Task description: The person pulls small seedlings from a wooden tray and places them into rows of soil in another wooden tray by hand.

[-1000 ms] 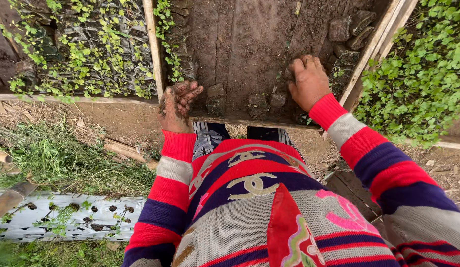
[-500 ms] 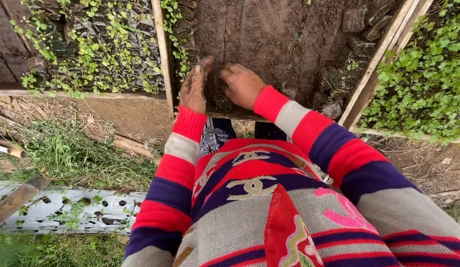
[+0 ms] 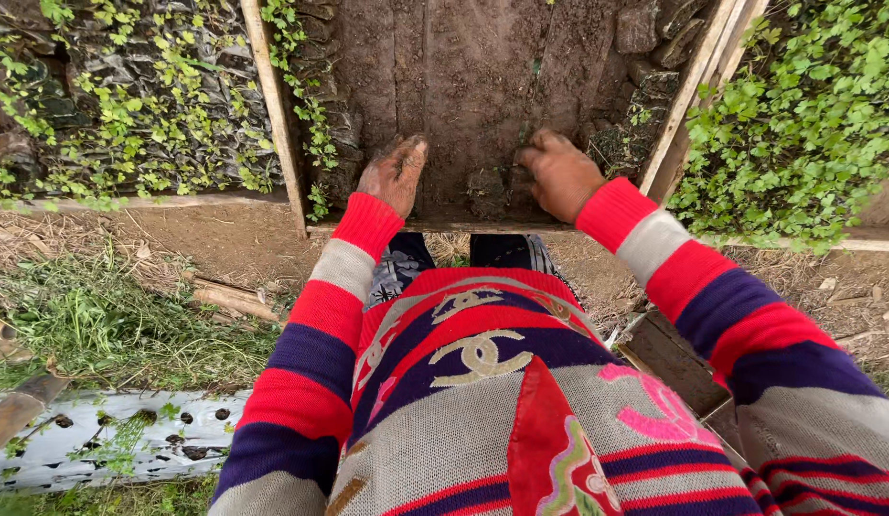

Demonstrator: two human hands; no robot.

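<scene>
My left hand [image 3: 395, 172], caked with mud, lies flat with its fingers together on the dark soil at the near edge of a wooden-framed bed [image 3: 435, 226]. My right hand [image 3: 562, 175] is a little to the right, with its fingers curled over a small soil-filled bag [image 3: 523, 182]. Another soil-filled bag [image 3: 485, 191] stands between the two hands against the front board. Bare brown soil [image 3: 473, 67] fills the middle of the bed beyond them.
More dark soil bags [image 3: 645, 38] line the bed's far right side. Beds of green seedlings lie to the left [image 3: 139, 105] and right [image 3: 807, 115], divided by wooden slats [image 3: 272, 115]. A white perforated sheet [image 3: 129, 435] lies on the grass at lower left.
My hands were close together around one bag half a second ago and have since spread apart. A second ago the right hand was further right on the side bags and the left hand was on the frame's corner.
</scene>
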